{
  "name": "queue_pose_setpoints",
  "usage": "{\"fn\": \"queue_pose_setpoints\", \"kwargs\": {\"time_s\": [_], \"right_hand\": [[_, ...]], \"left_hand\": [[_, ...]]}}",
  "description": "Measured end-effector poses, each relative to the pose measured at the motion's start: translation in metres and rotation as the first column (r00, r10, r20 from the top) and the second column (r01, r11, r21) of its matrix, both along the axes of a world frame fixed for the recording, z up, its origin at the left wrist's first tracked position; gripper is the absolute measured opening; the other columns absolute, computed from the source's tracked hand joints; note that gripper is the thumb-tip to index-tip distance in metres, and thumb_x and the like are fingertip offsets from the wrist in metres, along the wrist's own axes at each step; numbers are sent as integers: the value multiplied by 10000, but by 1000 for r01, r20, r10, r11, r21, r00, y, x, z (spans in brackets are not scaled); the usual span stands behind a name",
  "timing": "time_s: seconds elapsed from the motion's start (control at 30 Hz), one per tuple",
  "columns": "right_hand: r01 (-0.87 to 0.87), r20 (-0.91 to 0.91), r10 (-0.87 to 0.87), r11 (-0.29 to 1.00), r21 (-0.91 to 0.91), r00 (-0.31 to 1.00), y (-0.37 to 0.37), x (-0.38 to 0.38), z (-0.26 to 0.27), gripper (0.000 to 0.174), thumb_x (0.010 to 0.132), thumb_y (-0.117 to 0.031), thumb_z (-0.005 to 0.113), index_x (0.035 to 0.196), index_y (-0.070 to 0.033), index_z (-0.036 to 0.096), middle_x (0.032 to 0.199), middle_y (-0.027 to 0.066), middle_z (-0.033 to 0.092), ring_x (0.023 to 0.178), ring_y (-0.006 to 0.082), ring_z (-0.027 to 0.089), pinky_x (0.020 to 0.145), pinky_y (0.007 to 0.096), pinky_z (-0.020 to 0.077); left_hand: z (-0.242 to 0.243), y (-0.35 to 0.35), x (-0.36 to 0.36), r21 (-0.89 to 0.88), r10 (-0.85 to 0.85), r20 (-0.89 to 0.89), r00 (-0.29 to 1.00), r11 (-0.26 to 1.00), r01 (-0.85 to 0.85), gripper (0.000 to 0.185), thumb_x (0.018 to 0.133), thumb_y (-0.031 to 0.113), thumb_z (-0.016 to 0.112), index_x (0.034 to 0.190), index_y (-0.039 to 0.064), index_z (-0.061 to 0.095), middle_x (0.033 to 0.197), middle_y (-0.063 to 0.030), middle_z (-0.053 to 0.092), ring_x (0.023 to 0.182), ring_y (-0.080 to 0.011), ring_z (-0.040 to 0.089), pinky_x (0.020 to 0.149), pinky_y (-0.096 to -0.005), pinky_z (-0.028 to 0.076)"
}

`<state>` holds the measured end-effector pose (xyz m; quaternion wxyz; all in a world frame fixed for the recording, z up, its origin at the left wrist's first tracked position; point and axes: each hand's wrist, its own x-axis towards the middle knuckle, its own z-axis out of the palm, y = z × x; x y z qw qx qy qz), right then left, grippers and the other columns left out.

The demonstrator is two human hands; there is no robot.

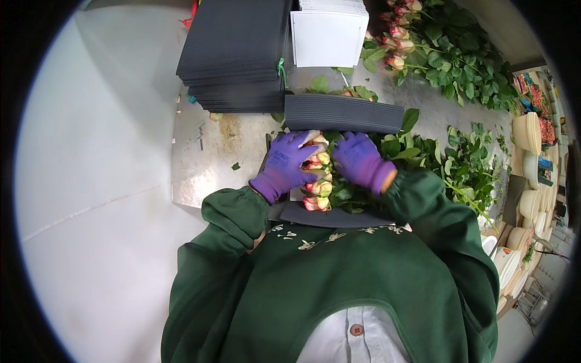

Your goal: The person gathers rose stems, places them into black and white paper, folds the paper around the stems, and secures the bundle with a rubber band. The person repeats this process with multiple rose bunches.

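Note:
In a purple glove, my left hand (289,162) rests with spread fingers on a row of pink-and-cream roses (319,188), its fingertips against the blooms. My right hand (361,159), gloved alike, lies on the stems and leaves just right of the blooms; its fingertips are partly hidden, so its hold cannot be told. The roses lie between a dark corrugated sheet (336,215) at my body and a stack of dark corrugated strips (343,113) beyond my hands. A few leaves and petals show behind that stack.
A tall pile of dark corrugated sheets (233,50) stands at the back left of the metal table (190,168), beside a stack of white sheets (330,41). More roses (399,43) lie at the back right. Loose leafy stems (472,168) cover the right side. Cream tubs (526,131) stand beyond.

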<state>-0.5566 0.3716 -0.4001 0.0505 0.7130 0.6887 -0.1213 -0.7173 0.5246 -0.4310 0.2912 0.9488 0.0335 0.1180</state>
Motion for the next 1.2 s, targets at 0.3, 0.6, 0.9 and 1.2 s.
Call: {"fn": "queue_pose_setpoints", "kwargs": {"time_s": [0.3,0.6,0.9,1.2], "right_hand": [[254,-168,-223,947,199,960,-8,42,46,607,790,-205,707,1361,-135,515,1011,80,624,909,279,621,801,412,494],[142,16,-168,874,465,986,169,171,34,829,823,-457,696,1499,-162,319,1436,184,443,1343,348,420,1090,461,345],[2,51,-67,621,784,996,189,227,84,316,880,-112,656,1189,-51,627,1050,180,652,954,344,623,845,415,501],[-43,-118,98,914,404,988,-1,-6,66,521,774,-177,673,1287,-184,585,1285,171,559,1129,363,565,912,491,476]], "left_hand": [[-16,13,-2,-64,-44,-3,999,997,44,609,608,401,821,1176,234,680,1378,-36,533,1130,-300,520,979,-443,401],[-22,14,2,-58,-32,110,993,998,38,557,681,527,742,1126,198,686,1314,-64,582,1082,-304,558,903,-451,423],[-37,7,-12,-64,-2,-40,999,998,-1,604,690,514,760,1222,242,668,1388,-69,536,1217,-341,500,1000,-482,385],[-42,11,0,-182,46,1,999,982,-45,497,725,316,732,1157,89,640,1139,-141,635,1038,-336,591,900,-448,454]]}}
